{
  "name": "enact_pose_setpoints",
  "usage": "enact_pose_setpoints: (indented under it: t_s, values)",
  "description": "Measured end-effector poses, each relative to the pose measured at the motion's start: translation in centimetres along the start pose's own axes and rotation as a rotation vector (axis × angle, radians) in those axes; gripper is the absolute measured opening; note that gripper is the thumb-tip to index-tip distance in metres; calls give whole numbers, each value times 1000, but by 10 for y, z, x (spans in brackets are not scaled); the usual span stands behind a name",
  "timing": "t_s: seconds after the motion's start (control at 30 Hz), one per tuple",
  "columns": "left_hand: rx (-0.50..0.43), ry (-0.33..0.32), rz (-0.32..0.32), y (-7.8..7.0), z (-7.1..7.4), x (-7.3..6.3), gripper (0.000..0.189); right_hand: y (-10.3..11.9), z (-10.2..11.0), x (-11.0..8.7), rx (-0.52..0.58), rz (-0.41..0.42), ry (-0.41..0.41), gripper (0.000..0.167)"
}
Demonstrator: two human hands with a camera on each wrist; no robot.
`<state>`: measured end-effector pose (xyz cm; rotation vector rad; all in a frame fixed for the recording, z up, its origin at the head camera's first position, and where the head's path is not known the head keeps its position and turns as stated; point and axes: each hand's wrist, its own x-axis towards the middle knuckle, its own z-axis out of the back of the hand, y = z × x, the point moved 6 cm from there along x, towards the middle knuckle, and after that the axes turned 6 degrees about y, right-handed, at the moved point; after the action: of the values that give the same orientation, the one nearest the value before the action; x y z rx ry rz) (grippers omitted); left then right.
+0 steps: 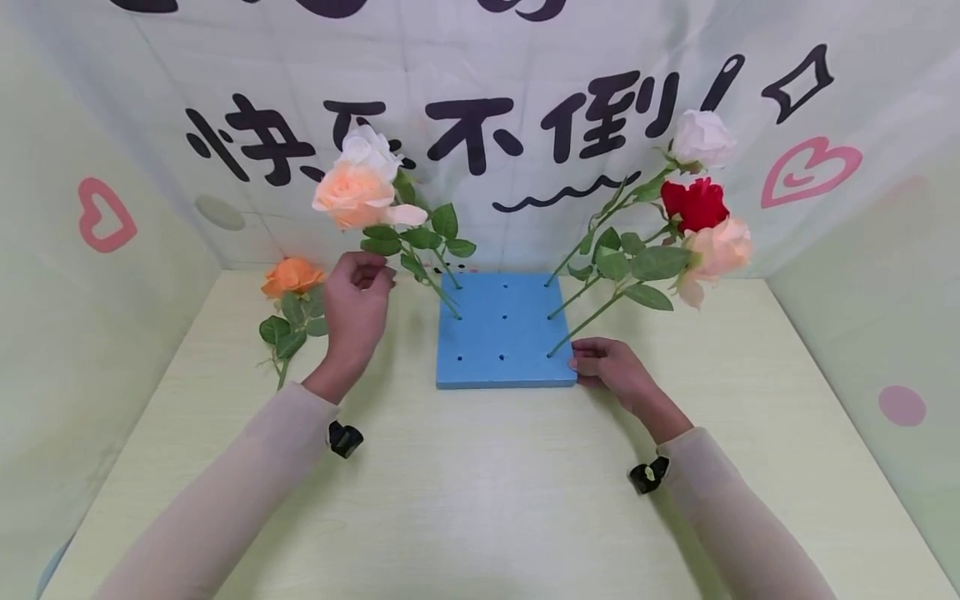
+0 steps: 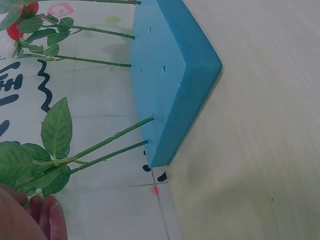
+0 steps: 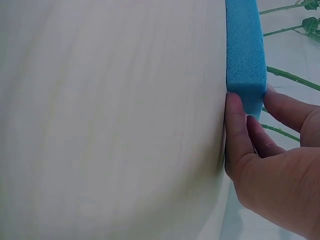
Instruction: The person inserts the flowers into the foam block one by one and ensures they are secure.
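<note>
A blue foam block (image 1: 483,333) with rows of holes lies on the table. My right hand (image 1: 611,371) grips its front right corner; in the right wrist view the thumb is on the top face and the fingers (image 3: 237,120) at the underside. A peach rose (image 1: 352,196) and a white rose (image 1: 372,150) lean left from holes on the block's left side. My left hand (image 1: 356,304) is beside the peach rose's leaves (image 2: 57,130), fingers loosely bent, apart from the stem. On the right side stand a white rose (image 1: 702,139), a red rose (image 1: 695,204) and a peach rose (image 1: 720,250).
An orange rose (image 1: 292,277) lies on the table (image 1: 480,483) to the left, partly behind my left forearm. A printed cloth backdrop (image 1: 465,50) hangs behind the table and along both sides. Dark wrist straps (image 1: 345,439) show at both sleeves.
</note>
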<state>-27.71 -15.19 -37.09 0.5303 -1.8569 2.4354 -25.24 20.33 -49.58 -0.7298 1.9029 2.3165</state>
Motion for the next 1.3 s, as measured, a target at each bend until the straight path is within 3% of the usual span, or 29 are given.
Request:
enact_pose_setpoints:
  t_s: [0.37, 0.6, 0.73, 1.0, 1.13, 1.3]
  values:
    - [53, 70, 150, 6, 23, 1, 32, 5, 3, -3, -17, 12, 5, 48]
    - [-3, 129, 348, 11, 47, 2, 44, 2, 2, -1, -8, 7, 9, 49]
    - [-2, 161, 428, 18, 63, 2, 54, 1, 2, 0, 1, 6, 6, 48]
    - [98, 306, 541, 33, 96, -4, 72, 1, 0, 2, 7, -6, 4, 46]
    - [102, 382, 605, 44, 109, -5, 86, 2, 0, 1, 0, -3, 7, 47]
    - [86, 410, 687, 57, 123, -5, 98, 1, 1, 1, 0, -8, 3, 47]
